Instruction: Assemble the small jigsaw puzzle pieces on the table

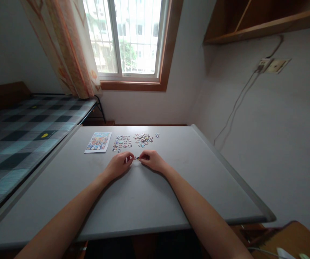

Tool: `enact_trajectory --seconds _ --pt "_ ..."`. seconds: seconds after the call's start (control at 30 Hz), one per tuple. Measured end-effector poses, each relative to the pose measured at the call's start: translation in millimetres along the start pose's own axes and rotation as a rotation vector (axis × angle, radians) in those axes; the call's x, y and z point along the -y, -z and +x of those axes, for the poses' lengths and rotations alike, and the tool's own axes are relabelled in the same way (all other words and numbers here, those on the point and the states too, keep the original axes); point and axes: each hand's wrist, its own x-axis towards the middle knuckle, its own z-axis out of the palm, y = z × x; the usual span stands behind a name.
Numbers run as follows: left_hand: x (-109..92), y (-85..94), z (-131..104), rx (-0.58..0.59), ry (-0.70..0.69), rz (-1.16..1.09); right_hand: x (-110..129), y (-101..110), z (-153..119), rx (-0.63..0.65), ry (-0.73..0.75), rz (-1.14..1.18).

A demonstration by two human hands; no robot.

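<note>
My left hand (121,162) and my right hand (152,160) meet over the middle of the white table, fingertips nearly touching. Between them are small jigsaw puzzle pieces (136,158), pinched from both sides; whether they are joined I cannot tell. Just beyond my left hand lies a partly assembled puzzle section (122,142) with gaps in it. A heap of loose puzzle pieces (143,139) sits beyond my right hand, and a few pieces (157,135) lie apart to its right. At the left is a colourful printed picture sheet (98,142).
The white table (198,180) has a raised grey edge along its right side. A bed with a checked cover (36,126) stands at the left. On the right wall, a cable (234,108) hangs from a socket (272,65). A wooden stool or chair (292,239) is at the lower right.
</note>
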Motion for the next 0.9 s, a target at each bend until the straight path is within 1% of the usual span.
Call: enact_trajectory --seconds 0.27,0.73,0.9 --pt "2.8 -0.3 1.2 -0.021 -0.058 -0.011 0.7 -0.2 -0.2 -0.010 -0.010 0.000" --pt "0.8 0.2 0.0 -0.012 -0.046 0.010 1.4 0.6 -0.6 -0.011 0.022 -0.019" --pt "-0.3 1.5 0.3 -0.005 -0.039 0.015 1.5 0.5 -0.7 -0.015 0.011 -0.030"
